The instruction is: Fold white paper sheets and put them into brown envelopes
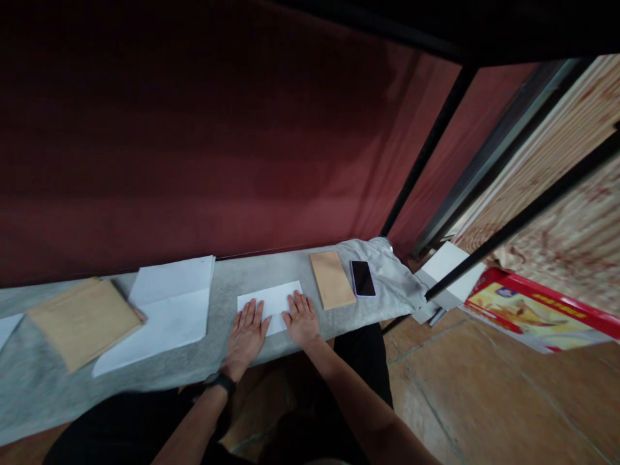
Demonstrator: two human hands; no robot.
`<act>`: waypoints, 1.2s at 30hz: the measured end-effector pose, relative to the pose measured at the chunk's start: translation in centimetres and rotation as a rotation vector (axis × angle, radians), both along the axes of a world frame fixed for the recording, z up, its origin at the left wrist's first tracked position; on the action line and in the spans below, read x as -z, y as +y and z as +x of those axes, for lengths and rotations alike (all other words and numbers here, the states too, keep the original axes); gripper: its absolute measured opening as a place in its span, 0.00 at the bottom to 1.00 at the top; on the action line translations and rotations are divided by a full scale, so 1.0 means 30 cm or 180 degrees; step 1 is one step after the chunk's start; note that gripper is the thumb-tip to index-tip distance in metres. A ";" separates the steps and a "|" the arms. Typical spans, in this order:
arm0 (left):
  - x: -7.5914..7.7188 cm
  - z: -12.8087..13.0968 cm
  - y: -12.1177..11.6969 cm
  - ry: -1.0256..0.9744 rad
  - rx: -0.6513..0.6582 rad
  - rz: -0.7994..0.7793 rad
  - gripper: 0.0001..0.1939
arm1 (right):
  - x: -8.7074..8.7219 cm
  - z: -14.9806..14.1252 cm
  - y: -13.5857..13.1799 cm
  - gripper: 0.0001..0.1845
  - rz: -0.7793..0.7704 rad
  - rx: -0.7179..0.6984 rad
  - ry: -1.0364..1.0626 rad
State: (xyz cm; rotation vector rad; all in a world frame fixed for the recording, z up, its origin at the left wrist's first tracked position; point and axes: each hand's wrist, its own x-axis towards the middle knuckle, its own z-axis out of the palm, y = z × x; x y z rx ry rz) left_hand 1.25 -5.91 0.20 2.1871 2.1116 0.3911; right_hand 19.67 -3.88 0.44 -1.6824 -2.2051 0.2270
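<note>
A small folded sheet of white paper (277, 298) lies flat on the grey cloth-covered bench in front of me. My left hand (248, 332) rests palm down on its left side, fingers stretched out. On its right side my right hand (302, 318) presses flat, fingers extended. Just right of that hand lies a brown envelope (332, 279). Further left are larger white sheets (177, 297), with a fold line across them. A stack of brown envelopes (87, 320) partly covers their lower left corner.
A phone (363, 278) lies near the right end of the bench (227, 274). Black metal bars (431, 148) rise at the right. A red and yellow box (537, 310) and a white box (448, 274) stand beyond the bench. A dark red wall (194, 161) backs it.
</note>
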 end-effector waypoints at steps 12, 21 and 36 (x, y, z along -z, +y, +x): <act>-0.042 0.144 0.106 -0.0039 0.0233 -0.0073 0.31 | 0.033 0.019 -0.001 0.31 0.0145 0.0049 0.0008; -0.006 -0.012 0.056 0.0203 0.0077 0.0046 0.32 | 0.018 -0.014 0.025 0.30 0.0197 0.0037 0.0116; 0.003 -0.019 0.059 0.0165 0.0162 0.0079 0.31 | 0.027 -0.085 0.128 0.29 0.0137 -0.0123 0.0160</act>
